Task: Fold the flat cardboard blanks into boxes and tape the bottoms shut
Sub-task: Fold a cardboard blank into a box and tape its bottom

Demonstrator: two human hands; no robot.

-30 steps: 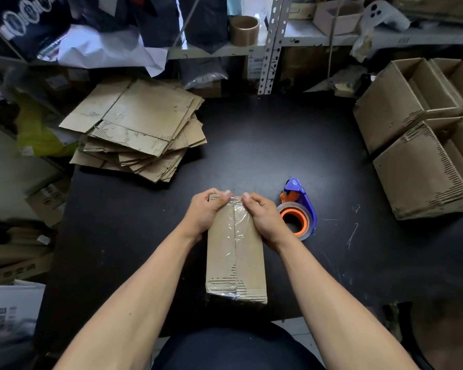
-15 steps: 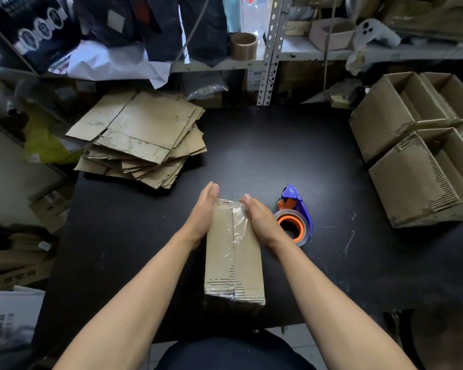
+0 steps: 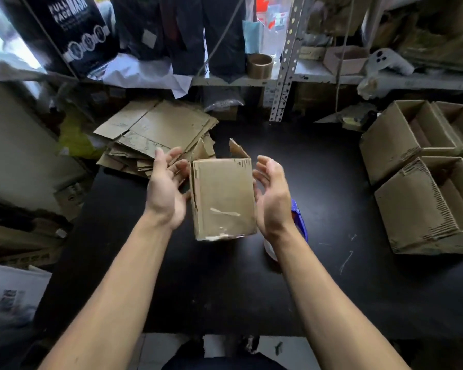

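Where open hands face, box (image 3: 223, 198) between.

Tabletop (image 3: 318, 166) centre and near edge lie open. Flat blanks (image 3: 155, 134) block far-left corner; finished boxes (image 3: 422, 182) crowd right edge.

- A black desk (image 3: 332, 198) is seen spread across the middle of the view.
- A grey shelf (image 3: 318, 78) is carried behind it on a perforated metal upright (image 3: 285, 65).
- A brown ring-shaped roll (image 3: 260, 65) is stood on that shelf.
- White paper (image 3: 145, 73) is draped over the shelf edge, beside a black "FULL FACE MASK" package (image 3: 75, 30).
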